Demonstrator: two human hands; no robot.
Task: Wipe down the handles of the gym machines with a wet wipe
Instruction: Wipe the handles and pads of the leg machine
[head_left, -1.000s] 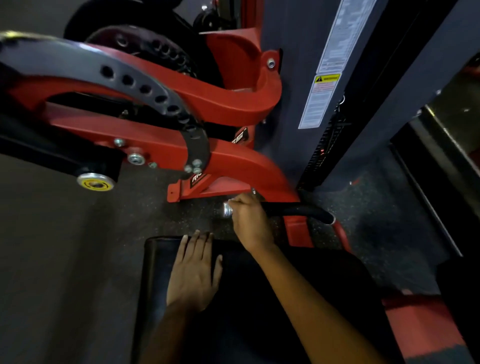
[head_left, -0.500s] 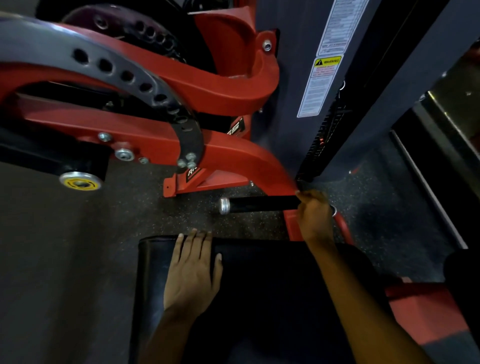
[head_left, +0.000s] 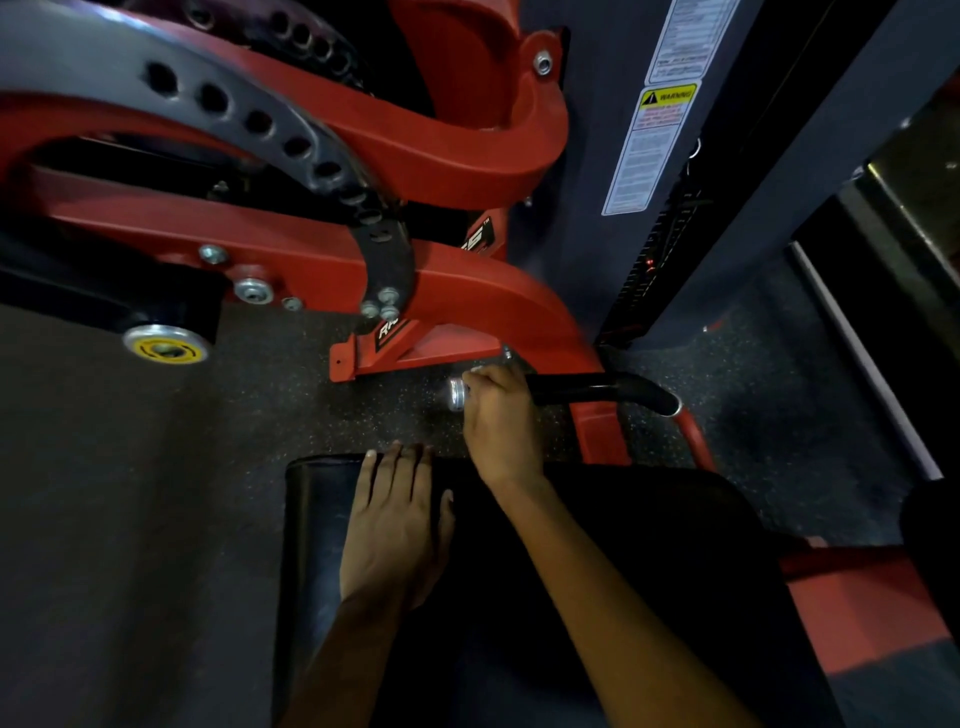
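Note:
A black handle (head_left: 597, 391) with a silver end cap (head_left: 456, 394) sticks out sideways from the red machine frame (head_left: 498, 306), low above the floor. My right hand (head_left: 501, 415) grips the handle's left end, right beside the cap. A bit of white shows at its fingertips; I cannot tell whether that is the wet wipe. My left hand (head_left: 397, 525) lies flat, fingers straight, on the front edge of the black padded seat (head_left: 649, 571).
A grey curved plate with several holes (head_left: 249, 119) and a yellow-capped roller (head_left: 165, 347) hang at the left. The grey weight-stack column with a warning label (head_left: 654, 124) stands at the right. Dark speckled floor (head_left: 156, 467) lies around the seat.
My right hand slid right along the handle to its far bend, then came back left to the capped end. My left hand stayed flat on the seat.

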